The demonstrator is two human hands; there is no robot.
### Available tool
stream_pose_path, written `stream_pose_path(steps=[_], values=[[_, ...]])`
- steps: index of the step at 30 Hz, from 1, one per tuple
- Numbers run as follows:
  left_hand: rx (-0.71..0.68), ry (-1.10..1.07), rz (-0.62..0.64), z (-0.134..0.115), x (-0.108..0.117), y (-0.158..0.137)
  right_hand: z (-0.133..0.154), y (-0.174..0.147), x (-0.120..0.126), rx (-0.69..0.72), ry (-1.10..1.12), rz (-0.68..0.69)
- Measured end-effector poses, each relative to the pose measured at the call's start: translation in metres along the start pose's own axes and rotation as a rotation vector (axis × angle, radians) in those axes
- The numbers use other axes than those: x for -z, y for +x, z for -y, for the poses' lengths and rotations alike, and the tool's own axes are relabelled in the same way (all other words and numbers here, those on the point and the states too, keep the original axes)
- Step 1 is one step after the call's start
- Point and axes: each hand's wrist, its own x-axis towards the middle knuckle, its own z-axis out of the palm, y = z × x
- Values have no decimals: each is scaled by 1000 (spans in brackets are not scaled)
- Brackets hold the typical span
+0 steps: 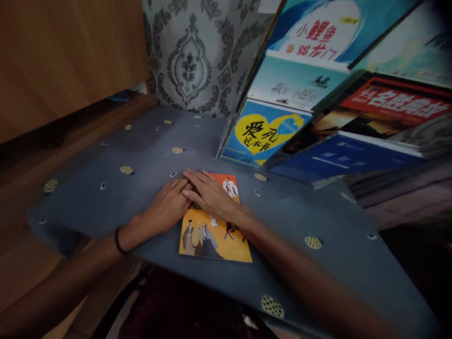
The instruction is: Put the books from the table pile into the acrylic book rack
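A yellow and orange book (226,242) with drawn figures on its cover lies closed and slightly askew on the table near its front edge. Flat across the upper part of the cover rests my right hand (213,197), fingers stretched out and overlapping those of my other hand. My left hand (172,203) comes in from the left, fingers extended at the book's left side and partly hidden under the right. A black band (119,241) circles the left wrist. Neither hand grips the book; both cover part of its front.
The table has a blue-grey patterned cloth (148,141). At the right stands a clear rack with several books, including a blue one with a yellow heart (264,134) and a dark blue one (346,155). Behind is a patterned wall (190,61); a wooden cabinet (74,61) borders the left.
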Motion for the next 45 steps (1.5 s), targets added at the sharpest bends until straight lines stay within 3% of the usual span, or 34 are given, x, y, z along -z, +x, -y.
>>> stream_pose_path(steps=[8, 15, 21, 25, 30, 37, 41, 45], values=[[-3, 94, -14, 3, -6, -1, -6, -6, -1, 0, 14, -32], [37, 71, 26, 0, 8, 7, -8, -13, 0, -22, 45, -57], [9, 115, 12, 6, 10, 21, -16, -28, 3, -142, -37, -124], [11, 124, 23, 10, 3, 24, -24, -40, 12, -133, 32, -91], [7, 150, 32, 11, 3, 24, -41, -65, 22, -180, 60, -190], [1, 261, 141, 2, 19, 35, -59, -76, 29, -251, 438, -336], [-142, 242, 140, -4, 8, 43, -62, -76, 31, -300, 724, -420], [-165, 247, 130, -9, -1, 51, -64, -76, 29, -307, 887, -448]])
